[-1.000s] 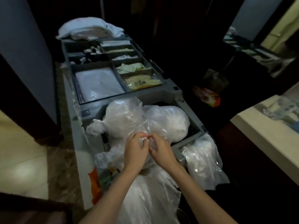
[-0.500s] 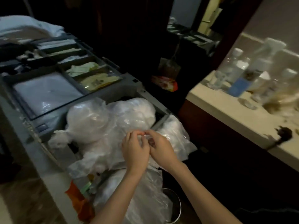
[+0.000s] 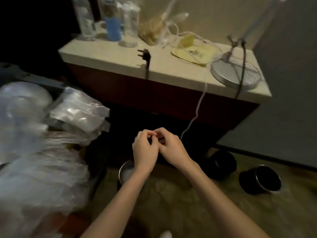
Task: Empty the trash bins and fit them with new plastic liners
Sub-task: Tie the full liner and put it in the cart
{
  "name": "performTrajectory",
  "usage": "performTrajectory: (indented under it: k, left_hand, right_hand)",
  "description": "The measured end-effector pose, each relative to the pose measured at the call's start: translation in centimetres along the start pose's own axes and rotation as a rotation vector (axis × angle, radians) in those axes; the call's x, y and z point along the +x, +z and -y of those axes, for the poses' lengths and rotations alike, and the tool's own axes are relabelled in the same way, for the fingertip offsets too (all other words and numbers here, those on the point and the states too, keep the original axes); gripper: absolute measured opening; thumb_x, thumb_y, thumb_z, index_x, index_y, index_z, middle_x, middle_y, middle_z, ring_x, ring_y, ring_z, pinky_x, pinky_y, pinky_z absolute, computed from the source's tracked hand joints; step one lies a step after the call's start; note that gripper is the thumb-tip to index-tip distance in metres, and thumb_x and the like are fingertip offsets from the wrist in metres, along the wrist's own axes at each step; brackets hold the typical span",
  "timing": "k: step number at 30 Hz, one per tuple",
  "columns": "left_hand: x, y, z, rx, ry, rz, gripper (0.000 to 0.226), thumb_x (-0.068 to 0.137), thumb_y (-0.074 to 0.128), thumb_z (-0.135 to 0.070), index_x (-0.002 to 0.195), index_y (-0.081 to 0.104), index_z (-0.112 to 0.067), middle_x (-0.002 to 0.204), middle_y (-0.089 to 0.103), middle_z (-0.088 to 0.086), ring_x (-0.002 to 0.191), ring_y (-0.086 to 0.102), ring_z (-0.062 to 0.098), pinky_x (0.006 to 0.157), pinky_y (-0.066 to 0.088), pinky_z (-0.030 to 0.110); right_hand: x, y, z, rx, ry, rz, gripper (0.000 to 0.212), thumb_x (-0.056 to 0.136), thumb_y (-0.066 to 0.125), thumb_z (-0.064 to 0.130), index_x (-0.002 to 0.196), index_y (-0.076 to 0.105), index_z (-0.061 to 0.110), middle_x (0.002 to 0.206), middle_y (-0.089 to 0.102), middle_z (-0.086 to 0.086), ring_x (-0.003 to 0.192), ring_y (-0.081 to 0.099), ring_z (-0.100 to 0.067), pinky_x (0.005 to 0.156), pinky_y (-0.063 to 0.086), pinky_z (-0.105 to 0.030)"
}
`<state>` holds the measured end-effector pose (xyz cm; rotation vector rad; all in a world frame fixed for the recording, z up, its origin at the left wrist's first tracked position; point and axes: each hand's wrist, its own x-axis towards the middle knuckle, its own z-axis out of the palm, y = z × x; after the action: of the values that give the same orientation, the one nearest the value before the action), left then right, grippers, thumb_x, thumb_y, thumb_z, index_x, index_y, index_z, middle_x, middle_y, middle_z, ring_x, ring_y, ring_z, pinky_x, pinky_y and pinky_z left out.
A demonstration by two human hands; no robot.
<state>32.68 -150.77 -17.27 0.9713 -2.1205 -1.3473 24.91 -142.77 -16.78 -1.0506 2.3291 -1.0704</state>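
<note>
Just beneath my left hand (image 3: 145,152) sat the steel-rimmed bin (image 3: 120,172), farther from my right hand (image 3: 172,150); both curled fingertip to fingertip, whether pinching a liner I couldn't tell.

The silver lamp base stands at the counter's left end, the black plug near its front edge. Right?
No. The head view shows the silver lamp base at the right end of the counter; the black plug lies near its front edge.

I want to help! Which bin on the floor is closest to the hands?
The pale-inside bin just below the left hand; the middle bin and the far-right bin sit farther away.
</note>
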Motion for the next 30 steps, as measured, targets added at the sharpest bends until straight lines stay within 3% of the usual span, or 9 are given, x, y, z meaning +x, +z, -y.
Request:
performTrajectory:
  k: [5,12,21,30]
  left_hand:
    - [-4.4,8.8,-2.9,0.041,0.058,0.139,0.011,0.097,0.054,-0.015,0.102,0.063,-0.015,0.103,0.058,0.000,0.097,0.060,0.017,0.089,0.052,0.044]
    - [-7.8,14.2,-5.1,0.068,0.127,0.263,0.010,0.096,0.054,-0.015,0.098,0.064,-0.015,0.100,0.058,0.000,0.094,0.059,0.016,0.087,0.052,0.042]
    - [-8.2,12.6,-3.3,0.070,0.114,0.226,0.011,0.095,0.056,-0.009,0.098,0.066,-0.008,0.100,0.060,0.007,0.094,0.060,0.021,0.088,0.049,0.043]
    - [-6.0,6.7,2.7,0.062,0.011,0.174,0.011,0.095,0.056,-0.009,0.101,0.066,-0.009,0.102,0.061,0.006,0.094,0.059,0.019,0.088,0.049,0.040]
  right_hand:
    - [-6.2,-5.7,-6.9,0.038,0.152,-0.101,0.026,0.095,0.059,0.021,0.119,0.058,0.032,0.105,0.066,0.014,0.093,0.063,0.000,0.080,0.058,-0.034]
    - [-11.1,-9.4,-10.5,0.060,0.256,-0.194,0.024,0.095,0.057,0.021,0.118,0.058,0.029,0.103,0.067,0.013,0.090,0.064,-0.002,0.080,0.058,-0.035]
    - [-11.2,-6.8,-10.6,0.075,0.226,-0.180,0.025,0.095,0.059,0.020,0.118,0.060,0.028,0.103,0.067,0.013,0.092,0.063,0.001,0.080,0.057,-0.028]
    - [-7.9,0.5,-8.8,0.048,0.120,-0.058,0.028,0.098,0.059,0.022,0.125,0.060,0.021,0.112,0.066,0.007,0.102,0.062,-0.003,0.087,0.055,-0.027]
